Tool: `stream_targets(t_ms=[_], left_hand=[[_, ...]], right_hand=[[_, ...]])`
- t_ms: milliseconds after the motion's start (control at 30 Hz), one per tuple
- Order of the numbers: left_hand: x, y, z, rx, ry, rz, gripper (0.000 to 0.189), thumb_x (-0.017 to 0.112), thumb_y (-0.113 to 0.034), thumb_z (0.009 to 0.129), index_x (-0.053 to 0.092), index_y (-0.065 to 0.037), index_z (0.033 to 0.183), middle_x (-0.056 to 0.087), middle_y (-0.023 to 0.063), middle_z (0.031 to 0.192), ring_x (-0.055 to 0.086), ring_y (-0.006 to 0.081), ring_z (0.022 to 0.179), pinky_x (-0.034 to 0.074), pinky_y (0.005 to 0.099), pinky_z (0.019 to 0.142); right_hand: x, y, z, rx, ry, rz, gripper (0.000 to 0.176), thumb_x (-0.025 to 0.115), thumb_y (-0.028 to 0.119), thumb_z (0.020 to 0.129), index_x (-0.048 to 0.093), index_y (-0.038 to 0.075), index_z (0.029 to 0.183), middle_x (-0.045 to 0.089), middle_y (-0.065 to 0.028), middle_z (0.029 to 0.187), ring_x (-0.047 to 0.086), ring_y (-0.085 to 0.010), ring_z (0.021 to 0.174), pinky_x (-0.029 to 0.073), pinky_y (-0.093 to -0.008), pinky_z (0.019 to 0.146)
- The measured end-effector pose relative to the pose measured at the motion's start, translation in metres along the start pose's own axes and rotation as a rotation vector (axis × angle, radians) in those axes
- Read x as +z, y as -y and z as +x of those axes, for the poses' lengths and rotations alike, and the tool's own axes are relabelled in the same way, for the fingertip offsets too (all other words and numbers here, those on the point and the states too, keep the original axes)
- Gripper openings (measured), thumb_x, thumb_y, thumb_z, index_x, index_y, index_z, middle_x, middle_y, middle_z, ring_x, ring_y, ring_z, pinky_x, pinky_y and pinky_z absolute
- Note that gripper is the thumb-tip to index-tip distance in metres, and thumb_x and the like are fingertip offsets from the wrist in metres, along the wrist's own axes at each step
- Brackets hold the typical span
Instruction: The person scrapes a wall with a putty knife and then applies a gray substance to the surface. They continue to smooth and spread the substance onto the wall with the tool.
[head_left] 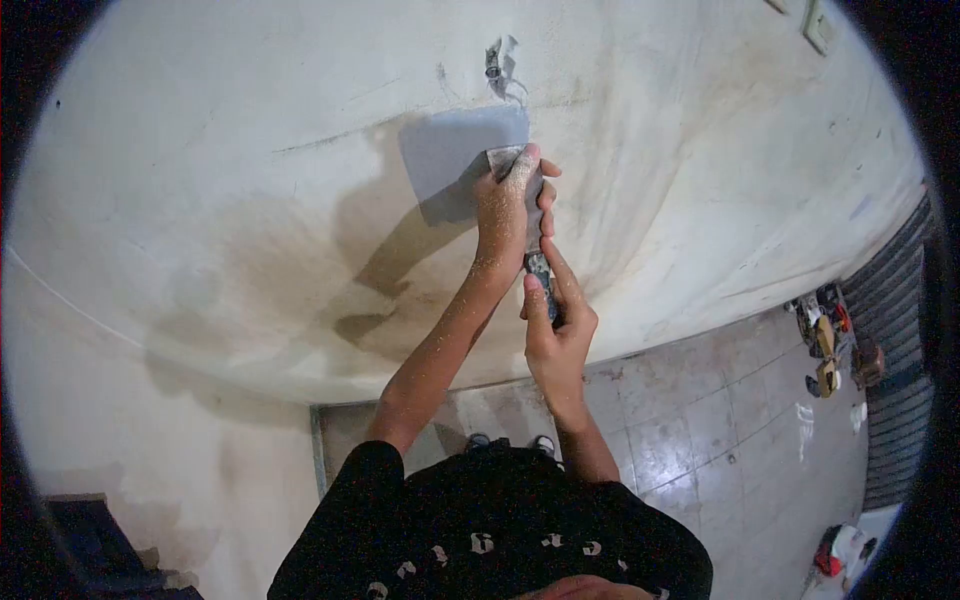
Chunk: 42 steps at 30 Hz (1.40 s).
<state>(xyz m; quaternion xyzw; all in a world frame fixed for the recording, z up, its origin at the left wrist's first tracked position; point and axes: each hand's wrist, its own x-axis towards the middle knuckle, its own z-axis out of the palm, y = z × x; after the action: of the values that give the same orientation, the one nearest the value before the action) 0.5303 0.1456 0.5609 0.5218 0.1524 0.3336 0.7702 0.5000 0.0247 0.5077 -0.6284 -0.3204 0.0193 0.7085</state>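
Observation:
A scraper (507, 158) is held up in front of the pale wall, with its flat, wide end pointing up. My left hand (512, 205) closes around the upper part, thumb laid near the wide end and fingers curled on the far side. Lower down, my right hand (562, 325) grips the dark handle (540, 280) between thumb and fingers. Behind the wide end lies a grey rectangular patch (465, 130) on the wall; the tool overlaps its lower right part in this view. Light dust speckles my left hand and forearm.
Out of the wall (300, 130), above the patch, sticks a small metal fitting (493, 62). A switch plate (818, 28) sits at upper right. Shoes and other items (825, 345) lie on the tiled floor (690, 440) beside a ribbed shutter (900, 370).

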Motion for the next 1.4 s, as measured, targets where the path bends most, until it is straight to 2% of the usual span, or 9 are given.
stream_targets(t_ms=[100,300,433,600,700,767,1000,1267,1400], left_hand=[[0.013,-0.015,0.0,0.087,0.019,-0.054,0.033,0.055,-0.033,0.093,0.06,-0.002,0.082,0.049,0.0014,0.052,0.045,0.0131,0.034,0.034,0.0258,0.033],[0.01,-0.004,0.002,0.003,-0.012,-0.069,0.035,0.055,-0.034,0.094,0.06,-0.002,0.082,0.05,0.0015,0.054,0.046,0.0133,0.034,0.035,0.026,0.033],[0.023,-0.031,0.004,0.153,-0.021,-0.083,0.032,0.055,-0.032,0.094,0.06,-0.002,0.083,0.05,0.0021,0.054,0.046,0.0137,0.035,0.035,0.0265,0.033],[0.005,-0.012,-0.004,0.028,-0.058,-0.106,0.033,0.057,-0.033,0.093,0.059,-0.002,0.083,0.05,0.0026,0.054,0.046,0.0145,0.034,0.034,0.0258,0.033],[0.002,-0.035,0.0,0.203,-0.035,-0.075,0.034,0.057,-0.034,0.093,0.059,-0.002,0.082,0.05,0.0025,0.054,0.046,0.0143,0.035,0.034,0.0256,0.033],[0.001,-0.047,-0.003,0.181,-0.072,-0.083,0.035,0.057,-0.035,0.094,0.06,-0.003,0.081,0.05,0.0024,0.054,0.046,0.0135,0.035,0.035,0.0251,0.034],[-0.02,-0.058,-0.012,0.196,-0.109,-0.064,0.036,0.055,-0.037,0.094,0.059,-0.004,0.081,0.05,0.0008,0.054,0.046,0.0114,0.036,0.035,0.0245,0.034],[-0.038,-0.037,-0.013,0.107,-0.112,-0.059,0.036,0.059,-0.037,0.092,0.059,-0.003,0.08,0.049,0.0024,0.052,0.045,0.0129,0.035,0.035,0.0261,0.034],[-0.036,-0.045,-0.001,0.208,-0.063,-0.048,0.037,0.058,-0.037,0.093,0.061,-0.002,0.082,0.052,0.0041,0.054,0.047,0.0137,0.037,0.038,0.0257,0.037]], right_hand=[[-0.005,0.006,0.007,-0.028,-0.007,-0.002,0.039,0.057,0.005,0.092,0.053,-0.001,0.13,0.068,-0.0108,0.087,0.049,-0.006,0.066,0.043,-0.0228,0.058],[-0.012,0.003,0.009,-0.026,0.034,-0.017,0.038,0.057,0.004,0.091,0.053,-0.004,0.129,0.069,-0.0187,0.1,0.058,-0.009,0.079,0.048,-0.025,0.067],[-0.009,0.018,0.023,-0.102,0.028,-0.021,0.038,0.057,0.004,0.091,0.053,-0.004,0.128,0.067,-0.0242,0.107,0.064,-0.0162,0.092,0.05,-0.0289,0.076],[-0.007,0.005,0.017,-0.107,0.08,-0.035,0.039,0.057,0.002,0.091,0.053,-0.003,0.129,0.065,-0.0255,0.111,0.066,-0.0211,0.098,0.05,-0.0308,0.08],[0.003,0.013,0.02,-0.14,0.097,-0.02,0.039,0.056,0.002,0.09,0.053,-0.002,0.129,0.064,-0.0258,0.112,0.066,-0.0235,0.1,0.051,-0.0319,0.081],[0.01,0.021,0.024,-0.149,0.108,0.01,0.039,0.056,0.002,0.09,0.053,-0.002,0.129,0.064,-0.0266,0.112,0.066,-0.0256,0.101,0.051,-0.0327,0.081],[0.029,0.024,0.018,-0.239,0.142,-0.042,0.042,0.055,0.001,0.09,0.051,0.0,0.132,0.063,-0.0273,0.112,0.066,-0.03,0.101,0.052,-0.0335,0.08],[0.037,0.003,0.0,-0.212,0.118,-0.059,0.04,0.055,0.002,0.091,0.05,-0.001,0.131,0.063,-0.0259,0.113,0.066,-0.0244,0.103,0.051,-0.0329,0.08],[0.043,0.002,0.01,0.0,0.112,0.096,0.031,0.058,0.007,0.092,0.056,-0.001,0.122,0.068,-0.0192,0.092,0.066,-0.0179,0.079,0.05,-0.0294,0.065]])
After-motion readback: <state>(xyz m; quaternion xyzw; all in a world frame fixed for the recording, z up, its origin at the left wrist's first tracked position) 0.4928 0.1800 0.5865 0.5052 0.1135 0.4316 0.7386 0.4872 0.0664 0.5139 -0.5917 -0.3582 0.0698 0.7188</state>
